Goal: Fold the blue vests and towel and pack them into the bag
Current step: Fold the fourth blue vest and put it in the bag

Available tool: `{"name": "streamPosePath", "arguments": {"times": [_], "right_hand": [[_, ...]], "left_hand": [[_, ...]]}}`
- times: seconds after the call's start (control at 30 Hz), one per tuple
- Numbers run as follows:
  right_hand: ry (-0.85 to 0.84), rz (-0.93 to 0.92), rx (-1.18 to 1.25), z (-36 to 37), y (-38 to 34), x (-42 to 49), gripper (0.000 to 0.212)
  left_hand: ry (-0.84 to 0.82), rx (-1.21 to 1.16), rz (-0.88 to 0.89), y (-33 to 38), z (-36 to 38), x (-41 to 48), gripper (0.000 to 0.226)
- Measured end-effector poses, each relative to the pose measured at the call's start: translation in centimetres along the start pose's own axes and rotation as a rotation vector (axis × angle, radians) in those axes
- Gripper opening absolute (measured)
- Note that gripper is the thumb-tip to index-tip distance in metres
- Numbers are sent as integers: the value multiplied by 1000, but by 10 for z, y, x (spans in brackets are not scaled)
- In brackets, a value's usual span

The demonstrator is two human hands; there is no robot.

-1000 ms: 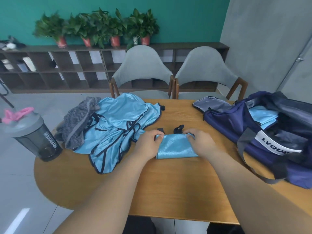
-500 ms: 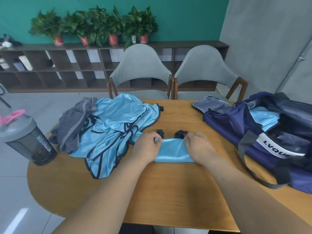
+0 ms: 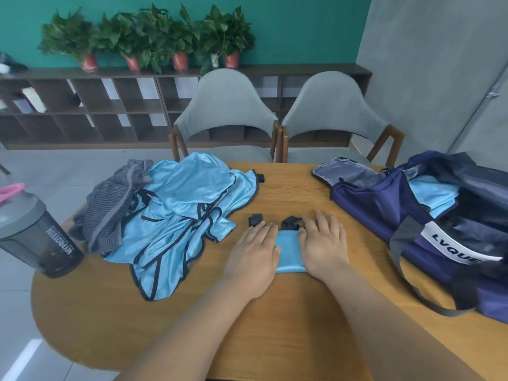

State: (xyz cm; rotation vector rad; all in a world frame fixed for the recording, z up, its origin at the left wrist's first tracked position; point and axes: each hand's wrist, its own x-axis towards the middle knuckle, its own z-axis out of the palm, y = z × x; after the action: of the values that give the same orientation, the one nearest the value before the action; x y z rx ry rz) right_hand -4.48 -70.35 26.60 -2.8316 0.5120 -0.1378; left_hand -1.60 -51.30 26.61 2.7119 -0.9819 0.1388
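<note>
— Hands first: what are they doing?

— Both lie at six o'clock on the wooden table point(image 3: 275, 331), nearest the camera. The left hand point(image 3: 254, 251) and the right hand point(image 3: 324, 246) press palm-down on either end of a folded blue vest point(image 3: 289, 250). Their fingers are straight and side by side, curled round nothing. Only a narrow strip of the vest shows between them.

— And the dark bits just beyond the fingertips?

— Two black strap ends point(image 3: 255, 219) poke out of the fold at twelve o'clock of the hands and lie on bare wood.

— Where is the other cloth?

— At ten o'clock of the hands there is a loose, unfolded heap of blue vests point(image 3: 181, 210) with dark trim. A grey striped towel point(image 3: 110, 207) lies crumpled against the heap's left side.

— Containers?

— At nine o'clock, by the table's left edge, a smoky shaker bottle point(image 3: 35, 235) stands upright. Its grey lid is on, with a pink flap point(image 3: 11, 189) at the top. I cannot tell whether anything is in it. At two to three o'clock the navy bag point(image 3: 384, 215) lies open, its lid flap thrown back toward the far edge. A folded light-blue piece point(image 3: 431, 193) lies inside the main compartment. A grey strap point(image 3: 398, 243) hangs down the bag's near side onto the table.

— Behind the table?

— Two grey chairs point(image 3: 225, 105) stand at twelve o'clock. Beyond them is a low dark shelf point(image 3: 82, 111) carrying potted plants point(image 3: 154, 37).
</note>
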Motion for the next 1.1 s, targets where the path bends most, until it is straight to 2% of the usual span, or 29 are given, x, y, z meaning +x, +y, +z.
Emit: {"name": "streamPosePath", "arguments": {"times": [0.23,0.47,0.5,0.57,0.63,0.7,0.77,0.83,0.93,1.0,1.1], "right_hand": [[-125,50,-64,-7,-3,11,64],[-110,77,-57,-10,-6,5,66],[-72,82,-65,-10,-7,1,67],[120,26,-111,-12,-8,-11,63],[342,-151,-142,-14,-4,-23,48],[454,-420,-80,-16,1,-26,45],[401,-652,-36,-22,0,-23,43],[286,-738,-70,-27,-3,-16,40],[95,-656,-53,-32,-7,-4,33],[47,-610,-77,-39,-11,4,32],[31,-600,-272,-48,-17,12,47]], "left_hand": [[-226,15,-61,-2,-7,12,77],[-245,-14,-74,0,-11,12,79],[-230,-21,-75,0,-11,10,79],[-194,-34,-74,0,-9,8,79],[-159,-58,-65,-2,-5,7,80],[-122,-82,-53,-4,-2,6,80],[-75,-107,-36,-5,-2,5,77],[12,-104,-18,-5,-2,2,72],[165,-77,-15,-7,-3,-5,65],[260,-87,-44,-8,-3,-8,62],[308,-102,-106,-8,-4,-8,57]]}}
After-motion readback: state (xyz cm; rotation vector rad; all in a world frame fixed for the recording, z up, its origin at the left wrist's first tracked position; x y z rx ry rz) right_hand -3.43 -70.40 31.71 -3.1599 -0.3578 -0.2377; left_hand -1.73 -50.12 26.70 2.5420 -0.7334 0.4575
